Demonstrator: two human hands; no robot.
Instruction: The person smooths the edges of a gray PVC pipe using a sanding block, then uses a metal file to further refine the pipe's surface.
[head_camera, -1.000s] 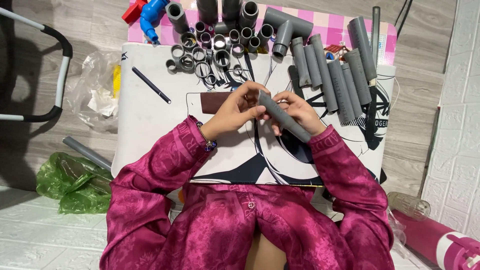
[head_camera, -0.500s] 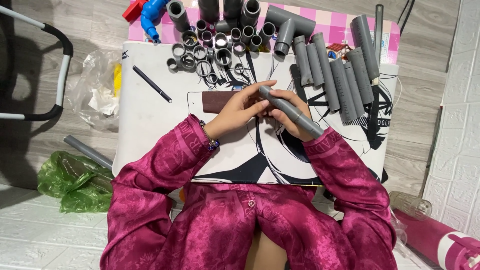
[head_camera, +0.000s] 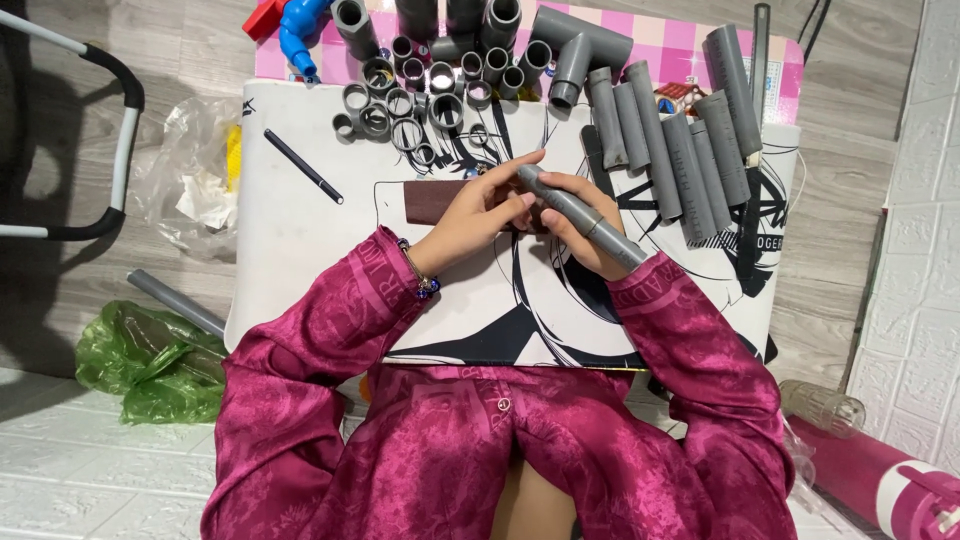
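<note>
Over a printed worktop (head_camera: 300, 260), the right hand (head_camera: 580, 235) clamps its fingers mid-length on a grey pipe (head_camera: 580, 215), stiff, light, likely slick, while the left hand (head_camera: 480, 215) fingers close on its upper end, below loose ring fittings (head_camera: 400, 100).

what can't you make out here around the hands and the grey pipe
Head view:
- Right hand: palm and grip hidden behind the grey pipe.
- Brown strip: right end covered by the left hand.
- Pink bottle: cut off by the frame corner.
- Pipe's lower end: hidden by the sleeve.
</note>
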